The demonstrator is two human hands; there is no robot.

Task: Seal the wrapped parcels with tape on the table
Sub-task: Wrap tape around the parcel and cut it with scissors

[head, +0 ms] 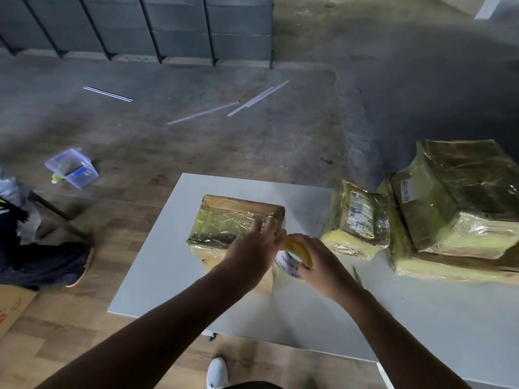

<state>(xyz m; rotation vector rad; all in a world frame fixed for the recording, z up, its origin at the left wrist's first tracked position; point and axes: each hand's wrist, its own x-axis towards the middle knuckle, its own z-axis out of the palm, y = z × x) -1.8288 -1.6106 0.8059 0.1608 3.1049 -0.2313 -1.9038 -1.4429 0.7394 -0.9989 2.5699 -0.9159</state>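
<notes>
A brown parcel (233, 220) wrapped in clear yellowish film lies on the white table (157, 279), in front of me. My left hand (252, 251) rests on its near right part with the fingers straight and spread. My right hand (317, 262) grips a roll of yellow tape (295, 256) with a white printed core, held against the parcel's right end. Whether a strip of tape runs from the roll onto the parcel I cannot tell.
Two more film-wrapped parcels stand on the table's right side: a small one (356, 220) with a label and a large stack (460, 203). On the floor lie a clear plastic box (71, 168), white strips (252, 101), and another person's leg and shoe (45, 265) at left. My own shoe (216, 372) shows below the table.
</notes>
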